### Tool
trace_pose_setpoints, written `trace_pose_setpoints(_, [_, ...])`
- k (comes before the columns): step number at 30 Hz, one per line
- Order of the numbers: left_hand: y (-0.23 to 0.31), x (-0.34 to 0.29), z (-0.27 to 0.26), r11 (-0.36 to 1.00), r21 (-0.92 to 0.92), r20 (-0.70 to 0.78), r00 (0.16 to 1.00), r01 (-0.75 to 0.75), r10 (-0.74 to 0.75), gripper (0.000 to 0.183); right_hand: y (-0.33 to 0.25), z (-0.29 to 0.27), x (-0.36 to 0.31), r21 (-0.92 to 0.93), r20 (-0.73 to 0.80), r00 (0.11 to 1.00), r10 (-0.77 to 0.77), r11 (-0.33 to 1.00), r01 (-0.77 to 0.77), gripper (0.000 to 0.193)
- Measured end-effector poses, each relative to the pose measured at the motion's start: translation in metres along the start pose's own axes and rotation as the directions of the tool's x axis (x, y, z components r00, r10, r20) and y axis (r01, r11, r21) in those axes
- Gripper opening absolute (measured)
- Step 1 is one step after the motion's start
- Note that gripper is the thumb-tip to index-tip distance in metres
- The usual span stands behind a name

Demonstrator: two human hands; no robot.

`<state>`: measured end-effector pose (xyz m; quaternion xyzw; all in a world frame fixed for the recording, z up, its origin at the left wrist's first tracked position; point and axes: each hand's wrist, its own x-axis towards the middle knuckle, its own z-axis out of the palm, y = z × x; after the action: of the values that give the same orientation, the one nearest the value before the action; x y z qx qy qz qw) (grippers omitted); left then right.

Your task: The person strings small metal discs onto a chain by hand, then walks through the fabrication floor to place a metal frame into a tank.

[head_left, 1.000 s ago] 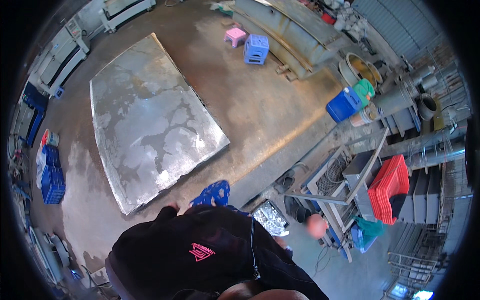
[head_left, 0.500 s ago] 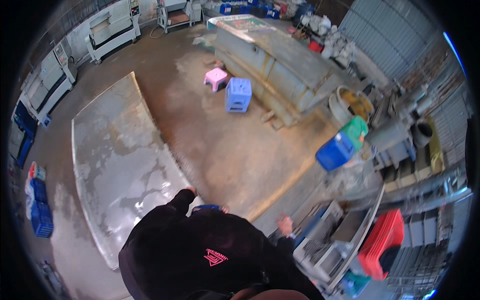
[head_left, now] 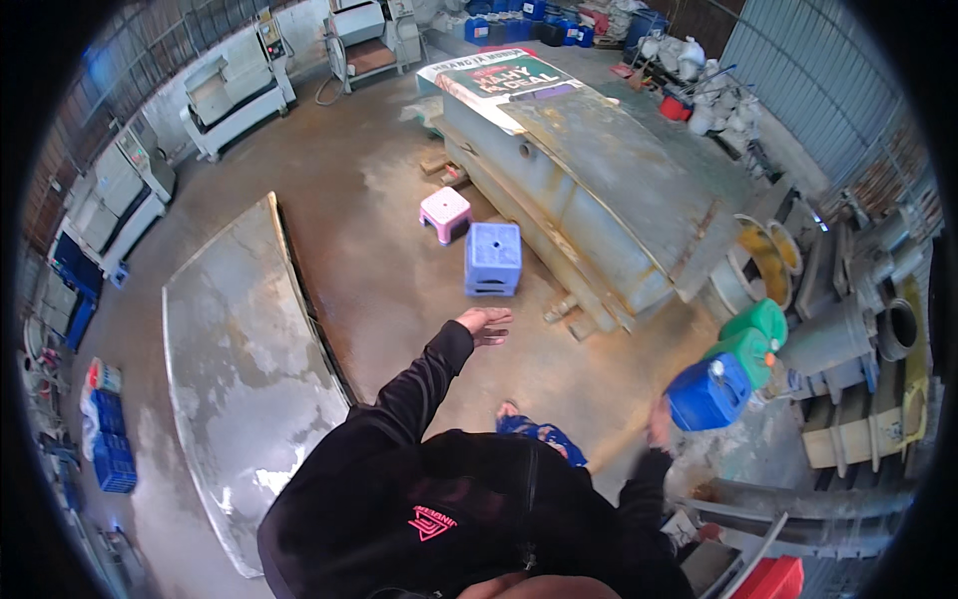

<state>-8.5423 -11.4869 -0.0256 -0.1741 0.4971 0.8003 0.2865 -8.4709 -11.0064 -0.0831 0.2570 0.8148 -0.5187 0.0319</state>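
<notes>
My left hand point(head_left: 486, 325) reaches out ahead over the floor, fingers stretched and holding nothing. Just beyond it stand a blue-violet plastic stool point(head_left: 493, 262) and a smaller pink stool point(head_left: 445, 214). My right hand point(head_left: 659, 421) is smeared by motion at the near left side of a blue jerrycan point(head_left: 709, 391); whether the two touch, I cannot tell. Two green jerrycans point(head_left: 750, 344) stand right behind the blue one. A large metal sheet point(head_left: 249, 339) with wet patches lies to the left of my left arm.
A long, rusty metal tank point(head_left: 579, 180) with a flat cover stretches across the far side. Grey machines point(head_left: 235, 90) line the left wall. Pipes and metal parts point(head_left: 838, 334) crowd the right. Blue crates point(head_left: 113, 454) sit at the far left, a red plastic item point(head_left: 768, 581) at the lower right.
The view has shifted, bringing the stools and jerrycans closer. My left hand has left the sheet's edge and swung forward. My right hand has moved up and right, to the blue jerrycan.
</notes>
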Motion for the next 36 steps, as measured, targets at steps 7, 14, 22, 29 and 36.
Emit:
trace_pose_setpoints(7, [0.145, 0.050, -0.097, 0.857, -0.476, -0.118, 0.980, -0.195, 0.158, 0.034, -0.251, 0.053, 0.175, 0.475, 0.180, 0.983, 0.017, 0.874, -0.102, 0.076])
trace_pose_setpoints(14, [0.319, 0.228, -0.123, 0.770, -0.585, -0.085, 0.964, -0.254, 0.253, 0.036, -0.244, 0.096, 0.375, 0.944, 0.051, 0.933, 0.356, 0.287, -0.161, 0.071])
trace_pose_setpoints(22, [0.391, 0.522, -0.078, 0.940, -0.288, -0.320, 0.944, -0.181, 0.084, 0.030, -0.257, 0.121, 0.445, 0.612, -0.182, 0.940, 0.288, 0.782, -0.121, 0.015])
trace_pose_setpoints(29, [0.378, 0.652, -0.026, 0.938, 0.331, -0.703, 0.689, 0.101, 0.174, 0.025, -0.147, 0.092, 0.561, -0.731, -0.571, 0.817, 0.082, 0.403, -0.551, 0.043])
trace_pose_setpoints(36, [0.386, 0.662, -0.008, 0.998, 0.021, -0.547, 0.837, 0.056, -0.035, 0.030, -0.163, 0.108, 0.569, -0.351, -0.930, 0.366, -0.014, 0.326, -0.878, 0.043])
